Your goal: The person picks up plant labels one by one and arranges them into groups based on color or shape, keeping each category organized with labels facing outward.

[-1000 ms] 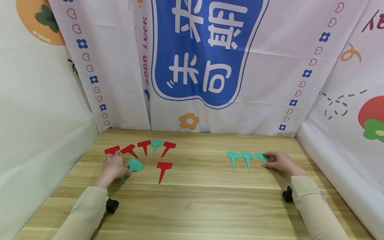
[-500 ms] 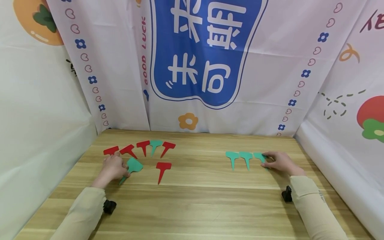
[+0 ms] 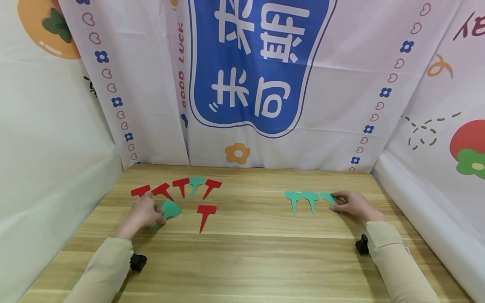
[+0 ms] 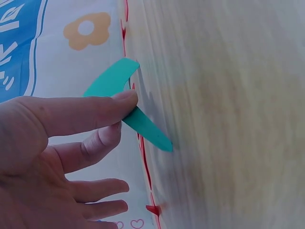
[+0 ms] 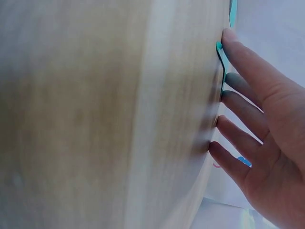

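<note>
My left hand pinches a green T-shaped plant label between thumb and forefinger, its other fingers spread. In the left wrist view that label is tilted, lifted off the wooden table at least in part. At the right, my right hand touches another green plant label lying on the table, its fingers nearly straight and fingertips down on the wood. This label is partly hidden by the fingers. Just left of it lie two more green labels, one nearer and one farther.
Near the left hand, several red plant labels lie in a loose row with one green label among them. A single red label lies closer to me. Printed cloth hangs behind and beside the wooden table.
The view has shifted very slightly. Both hands stay in place, the left with its green plant label and the right on its own; the other labels lie as before.
</note>
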A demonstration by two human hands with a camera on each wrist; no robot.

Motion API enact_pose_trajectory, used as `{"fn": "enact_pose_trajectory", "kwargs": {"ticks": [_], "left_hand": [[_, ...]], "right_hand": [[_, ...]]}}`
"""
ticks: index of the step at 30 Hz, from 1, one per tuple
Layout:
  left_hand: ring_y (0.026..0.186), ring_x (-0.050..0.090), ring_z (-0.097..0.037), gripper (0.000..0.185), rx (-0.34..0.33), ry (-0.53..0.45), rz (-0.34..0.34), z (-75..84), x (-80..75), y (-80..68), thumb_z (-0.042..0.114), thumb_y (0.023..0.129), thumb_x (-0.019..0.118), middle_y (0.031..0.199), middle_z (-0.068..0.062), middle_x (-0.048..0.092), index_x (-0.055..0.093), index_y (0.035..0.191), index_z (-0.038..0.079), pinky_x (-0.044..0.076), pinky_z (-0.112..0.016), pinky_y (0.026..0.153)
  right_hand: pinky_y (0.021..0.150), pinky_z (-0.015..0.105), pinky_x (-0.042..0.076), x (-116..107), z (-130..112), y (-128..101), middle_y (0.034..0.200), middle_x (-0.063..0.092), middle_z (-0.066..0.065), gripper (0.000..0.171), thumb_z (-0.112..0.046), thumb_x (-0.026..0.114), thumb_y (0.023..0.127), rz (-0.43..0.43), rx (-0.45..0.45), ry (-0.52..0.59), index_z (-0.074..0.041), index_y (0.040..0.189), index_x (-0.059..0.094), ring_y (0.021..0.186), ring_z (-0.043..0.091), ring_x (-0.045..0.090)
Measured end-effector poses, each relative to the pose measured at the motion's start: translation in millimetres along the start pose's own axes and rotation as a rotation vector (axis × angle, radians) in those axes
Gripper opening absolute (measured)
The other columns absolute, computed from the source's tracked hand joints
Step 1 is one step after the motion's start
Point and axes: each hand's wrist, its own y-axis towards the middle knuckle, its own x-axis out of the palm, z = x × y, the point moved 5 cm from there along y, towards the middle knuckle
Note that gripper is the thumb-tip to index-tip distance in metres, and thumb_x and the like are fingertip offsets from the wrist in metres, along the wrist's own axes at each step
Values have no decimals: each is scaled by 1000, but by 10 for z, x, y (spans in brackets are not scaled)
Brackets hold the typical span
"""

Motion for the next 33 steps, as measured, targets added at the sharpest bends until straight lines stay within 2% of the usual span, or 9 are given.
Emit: {"fn": "enact_pose_trajectory", "kwargs": {"ticks": [8, 14, 25, 33], "left_hand": [[128, 23, -61, 26, 37, -17, 20, 26, -5, -18, 14, 65, 82, 137, -45, 30, 59, 55, 8, 16, -71, 102], [133, 19, -58, 24, 60, -30, 39, 57, -3, -20, 12, 64, 83, 140, -39, 34, 62, 54, 9, 12, -74, 102], [132, 13, -63, 24, 77, -40, 39, 64, 24, -9, 13, 65, 83, 143, -36, 31, 62, 53, 11, 9, -76, 101], [132, 11, -63, 23, 97, -54, 45, 158, 10, -27, 9, 67, 81, 143, -37, 31, 62, 54, 10, 7, -77, 100]], "right_hand": [[98, 62, 37, -10, -12, -9, 127, 56, 29, 60, -39, 74, 80, 3, -4, -4, -2, 124, 60, 119, 51, 47], [97, 61, 38, -6, 1, -8, 127, 56, 28, 61, -42, 73, 79, 4, 10, -19, -4, 125, 60, 119, 50, 47], [97, 61, 38, -6, 6, -4, 127, 57, 27, 60, -42, 74, 79, 11, -2, -24, -4, 124, 61, 119, 50, 48], [97, 61, 39, -17, -12, -7, 126, 57, 28, 60, -41, 74, 79, 12, -4, -25, -4, 124, 61, 119, 50, 48]]}}
